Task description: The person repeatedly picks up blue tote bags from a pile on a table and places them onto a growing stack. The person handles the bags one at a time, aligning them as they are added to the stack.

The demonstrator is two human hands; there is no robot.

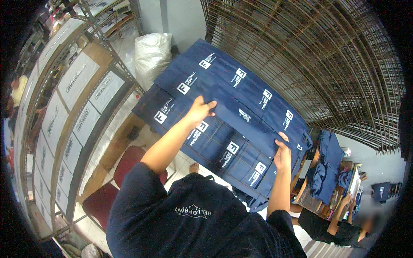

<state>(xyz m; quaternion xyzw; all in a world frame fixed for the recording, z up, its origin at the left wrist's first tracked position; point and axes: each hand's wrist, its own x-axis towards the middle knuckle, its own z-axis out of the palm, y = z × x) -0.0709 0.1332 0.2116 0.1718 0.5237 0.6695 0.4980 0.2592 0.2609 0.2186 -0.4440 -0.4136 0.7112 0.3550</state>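
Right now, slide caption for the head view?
Left hand and right hand on navy printed fabric, beside wire racks.

Wears a black short-sleeved T-shirt [202, 236], marked toward six o'clock with a pale print [192, 211] of arched lettering and star outline.

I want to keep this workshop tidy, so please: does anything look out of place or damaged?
I see no clear spill or damage. Only the navy cloth heap on the right side looks slightly untidy: it is rumpled, while the printed navy panels at the centre lie mostly flat.
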